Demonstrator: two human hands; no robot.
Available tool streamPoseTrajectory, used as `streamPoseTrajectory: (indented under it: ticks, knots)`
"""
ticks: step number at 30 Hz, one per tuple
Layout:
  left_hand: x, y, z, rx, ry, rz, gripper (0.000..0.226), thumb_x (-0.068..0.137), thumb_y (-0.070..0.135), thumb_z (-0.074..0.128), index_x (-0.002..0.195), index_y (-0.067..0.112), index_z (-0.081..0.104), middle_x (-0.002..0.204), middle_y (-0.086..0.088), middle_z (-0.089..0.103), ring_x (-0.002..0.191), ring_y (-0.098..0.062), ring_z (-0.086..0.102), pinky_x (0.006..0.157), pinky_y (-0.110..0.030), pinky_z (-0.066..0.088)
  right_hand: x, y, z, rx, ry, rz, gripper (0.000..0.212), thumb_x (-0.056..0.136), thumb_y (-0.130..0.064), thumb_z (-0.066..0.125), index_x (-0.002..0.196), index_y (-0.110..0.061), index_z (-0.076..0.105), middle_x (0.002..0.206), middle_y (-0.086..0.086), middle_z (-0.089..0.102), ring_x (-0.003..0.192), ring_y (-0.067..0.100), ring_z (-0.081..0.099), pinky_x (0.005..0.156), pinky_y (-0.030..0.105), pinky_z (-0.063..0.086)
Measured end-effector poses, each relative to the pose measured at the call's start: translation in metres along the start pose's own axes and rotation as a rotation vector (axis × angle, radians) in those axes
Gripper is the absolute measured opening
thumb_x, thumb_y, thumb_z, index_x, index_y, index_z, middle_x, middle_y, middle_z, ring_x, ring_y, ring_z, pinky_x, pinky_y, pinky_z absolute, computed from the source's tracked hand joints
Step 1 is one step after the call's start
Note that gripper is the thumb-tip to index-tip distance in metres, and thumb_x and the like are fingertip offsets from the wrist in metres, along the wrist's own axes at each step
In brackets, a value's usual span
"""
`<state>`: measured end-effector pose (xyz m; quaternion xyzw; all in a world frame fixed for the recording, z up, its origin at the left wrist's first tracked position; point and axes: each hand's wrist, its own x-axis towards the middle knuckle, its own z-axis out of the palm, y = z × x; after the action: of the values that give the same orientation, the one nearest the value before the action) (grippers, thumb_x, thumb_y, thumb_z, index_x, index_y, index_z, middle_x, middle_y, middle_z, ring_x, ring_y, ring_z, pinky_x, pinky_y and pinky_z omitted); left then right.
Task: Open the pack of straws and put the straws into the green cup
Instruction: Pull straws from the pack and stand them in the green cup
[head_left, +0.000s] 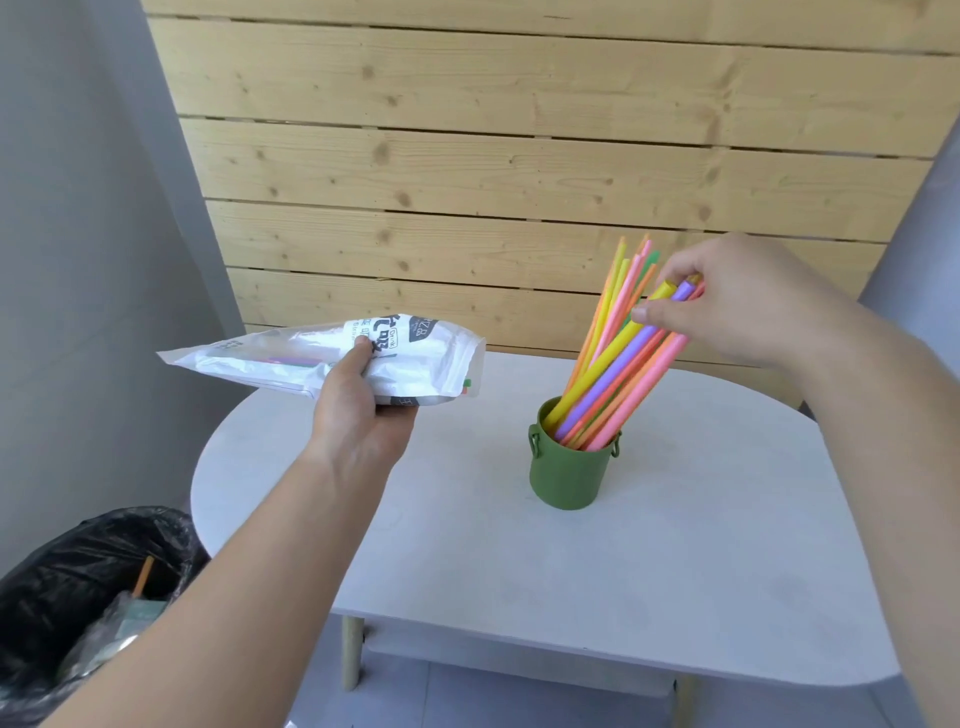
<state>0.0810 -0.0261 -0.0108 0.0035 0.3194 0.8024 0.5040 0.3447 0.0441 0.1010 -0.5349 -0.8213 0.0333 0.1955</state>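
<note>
A single head-worn view looks forward and steeply down over both forearms at the white surface (519, 571), close enough that the arms fill the lower frame. It faces a wooden plank wall (467, 156); wide-angle bending curves the edges.

Bright, even daylight w/ soft shadows, mild glare on table (675, 545), wide-angle bending at edges.
</note>
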Motion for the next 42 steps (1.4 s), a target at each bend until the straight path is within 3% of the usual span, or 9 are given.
streamPoseTrajectory:
  ticks: [3, 8, 10, 13, 20, 26, 32, 39, 42]
  knots:
    - [0.001, 0.001, -0.002, -0.001, -0.011, -0.005, 0.01, 0.103, 0.015, 0.062, 0.11, 0.011, 0.066, 0.121, -0.004, 0.076, 0.114, -0.022, 0.073, 0.103, -0.048, 0.055, 0.006, -0.004, 0.006, 0.044, 0.012, 0.004, 0.022, 0.084, -0.039, 0.077, 0.092, -0.02, 0.071, 0.092, 0.007, 0.064, 0.071, 0.018, 0.053, 0.052, 0.026, 0.033]
    - [0.001, 0.002, -0.002, -0.005, -0.01, -0.007, 0.009, 0.103, 0.015, 0.062, 0.11, 0.011, 0.066, 0.112, -0.004, 0.078, 0.112, -0.022, 0.074, 0.103, -0.05, 0.055, 0.012, -0.01, 0.02, 0.101, 0.07, -0.005, 0.03, 0.084, -0.033, 0.076, 0.111, -0.02, 0.071, 0.113, 0.008, 0.063, 0.089, 0.026, 0.057, 0.055, 0.022, 0.04]
    - [0.001, 0.001, -0.002, -0.009, -0.01, -0.009, 0.009, 0.103, 0.015, 0.062, 0.109, 0.011, 0.067, 0.117, -0.004, 0.077, 0.112, -0.022, 0.074, 0.103, -0.049, 0.055, 0.013, -0.012, 0.028, 0.09, 0.108, -0.024, 0.04, 0.084, -0.032, 0.077, 0.121, -0.021, 0.068, 0.125, 0.011, 0.059, 0.105, 0.028, 0.057, 0.073, 0.03, 0.048]
    - [0.0, 0.001, -0.001, -0.009, -0.01, -0.011, 0.01, 0.103, 0.015, 0.062, 0.11, 0.011, 0.067, 0.115, -0.004, 0.077, 0.112, -0.023, 0.074, 0.103, -0.049, 0.055, 0.011, -0.014, 0.039, 0.075, 0.12, -0.049, 0.056, 0.083, -0.033, 0.078, 0.135, -0.021, 0.06, 0.141, 0.014, 0.046, 0.129, 0.03, 0.048, 0.102, 0.036, 0.04]
    - [-0.001, 0.0, 0.001, -0.021, 0.005, -0.013, 0.02, 0.102, 0.014, 0.063, 0.122, 0.01, 0.065, 0.126, -0.006, 0.075, 0.113, -0.023, 0.074, 0.102, -0.05, 0.056, 0.005, -0.015, 0.051, 0.099, 0.183, -0.075, 0.064, 0.084, -0.033, 0.077, 0.142, -0.019, 0.054, 0.138, 0.011, 0.04, 0.119, 0.032, 0.054, 0.1, 0.038, 0.045]
    - [-0.003, -0.002, 0.002, -0.017, 0.006, -0.015, 0.03, 0.102, 0.015, 0.064, 0.131, 0.009, 0.064, 0.124, -0.005, 0.075, 0.111, -0.022, 0.075, 0.101, -0.048, 0.057, -0.009, -0.018, 0.065, 0.029, 0.194, -0.123, 0.059, 0.088, -0.031, 0.073, 0.141, -0.014, 0.053, 0.138, 0.015, 0.038, 0.129, 0.034, 0.046, 0.098, 0.037, 0.043]
    - [-0.003, -0.003, 0.003, -0.012, -0.002, -0.019, 0.03, 0.102, 0.015, 0.063, 0.131, 0.008, 0.064, 0.124, -0.006, 0.076, 0.111, -0.023, 0.075, 0.101, -0.05, 0.056, -0.016, -0.015, 0.065, 0.078, 0.253, -0.1, 0.067, 0.084, -0.028, 0.078, 0.143, -0.018, 0.048, 0.144, 0.01, 0.034, 0.121, 0.031, 0.052, 0.088, 0.035, 0.045]
    - [-0.003, -0.003, 0.003, -0.007, 0.001, -0.023, 0.03, 0.102, 0.015, 0.063, 0.132, 0.01, 0.064, 0.121, -0.005, 0.077, 0.108, -0.022, 0.076, 0.101, -0.049, 0.057, -0.023, -0.016, 0.073, 0.051, 0.214, -0.116, 0.056, 0.089, -0.034, 0.07, 0.138, -0.01, 0.056, 0.114, 0.013, 0.055, 0.112, 0.034, 0.053, 0.09, 0.035, 0.04]
    - [-0.003, -0.003, 0.004, -0.006, 0.001, -0.022, 0.03, 0.102, 0.015, 0.064, 0.131, 0.01, 0.064, 0.12, -0.006, 0.077, 0.109, -0.022, 0.075, 0.101, -0.05, 0.056, -0.024, -0.015, 0.074, 0.021, 0.207, -0.123, 0.051, 0.092, -0.037, 0.066, 0.136, -0.013, 0.059, 0.115, 0.013, 0.06, 0.116, 0.033, 0.051, 0.095, 0.037, 0.041]
